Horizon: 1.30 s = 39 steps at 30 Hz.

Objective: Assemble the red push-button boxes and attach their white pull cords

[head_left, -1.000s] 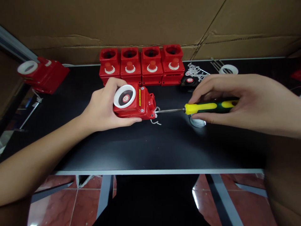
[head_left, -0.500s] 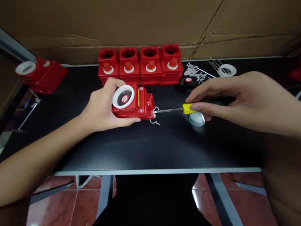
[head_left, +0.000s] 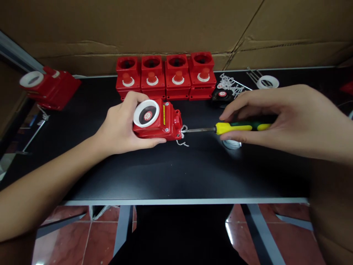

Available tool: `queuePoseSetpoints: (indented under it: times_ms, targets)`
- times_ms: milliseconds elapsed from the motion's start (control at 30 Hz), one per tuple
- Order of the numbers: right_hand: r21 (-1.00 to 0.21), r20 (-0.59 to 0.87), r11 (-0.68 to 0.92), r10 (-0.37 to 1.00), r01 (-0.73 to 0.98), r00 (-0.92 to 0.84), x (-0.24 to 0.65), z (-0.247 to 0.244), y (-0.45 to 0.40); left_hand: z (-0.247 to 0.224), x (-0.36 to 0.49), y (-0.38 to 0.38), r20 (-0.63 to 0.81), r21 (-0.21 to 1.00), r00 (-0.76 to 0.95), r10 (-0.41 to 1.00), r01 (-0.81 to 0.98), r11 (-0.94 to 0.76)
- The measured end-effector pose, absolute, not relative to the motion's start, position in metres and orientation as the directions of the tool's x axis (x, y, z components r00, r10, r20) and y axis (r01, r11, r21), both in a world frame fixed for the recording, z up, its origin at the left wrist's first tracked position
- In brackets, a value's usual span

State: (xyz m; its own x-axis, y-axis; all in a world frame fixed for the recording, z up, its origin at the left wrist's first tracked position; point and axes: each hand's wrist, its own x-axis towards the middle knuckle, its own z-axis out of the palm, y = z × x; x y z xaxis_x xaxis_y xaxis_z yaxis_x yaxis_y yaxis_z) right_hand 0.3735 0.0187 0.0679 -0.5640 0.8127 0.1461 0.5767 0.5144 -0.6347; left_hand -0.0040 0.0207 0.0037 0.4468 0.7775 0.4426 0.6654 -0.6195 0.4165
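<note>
My left hand (head_left: 121, 125) is wrapped round a red box-shaped housing (head_left: 171, 117) with a white ring (head_left: 137, 124) round a black centre. The housing lies on its side on the black table, its narrow end facing right. A white cord (head_left: 184, 142) is looped at that end. In my right hand (head_left: 286, 117) is a screwdriver (head_left: 234, 127) with a yellow and green handle, its fingers and thumb on the grip. The screwdriver's shaft points left, and its tip meets the end of the housing by the cord; the exact contact is hidden. A clear round piece (head_left: 232, 144) lies below the handle.
Several red housings with red buttons (head_left: 151, 78) stand in a row at the back. Another red housing (head_left: 59, 90) sits at the far left. Behind my right hand lie tangled white cords (head_left: 229, 84), a black part (head_left: 220, 96), a white ring (head_left: 267, 81) and thin metal rods.
My right fingers have opened somewhat along the screwdriver handle, showing more of its yellow and green grip. My left hand and the housing stay in nearly the same place.
</note>
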Motion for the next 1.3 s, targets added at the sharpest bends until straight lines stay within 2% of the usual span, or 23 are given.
queuePoseSetpoints:
  times_ms: [333,600,867,1167,1300]
  targets:
    - [-0.659,0.081,0.468,0.823,0.589,-0.563,0.369,0.067,0.017,0.007,-0.002,0.017,0.433,0.383,0.482,0.762,0.667,-0.639]
    - [-0.579,0.146,0.581,0.764,0.572,-0.628,0.373,0.063,0.019,0.007,-0.003,0.017,0.374,0.383,0.477,0.795,0.702,-0.601]
    - [-0.661,0.110,0.520,0.780,0.541,-0.616,0.368,0.068,0.017,0.006,-0.001,0.015,0.418,0.397,0.481,0.770,0.666,-0.632]
    - [-0.638,0.020,0.503,0.768,0.583,-0.640,0.372,0.063,0.018,0.006,-0.001,0.011,0.399,0.396,0.477,0.783,0.680,-0.617]
    - [-0.616,0.102,0.568,0.745,0.546,-0.660,0.370,0.062,0.020,0.007,0.001,0.009,0.378,0.407,0.456,0.805,0.699,-0.587]
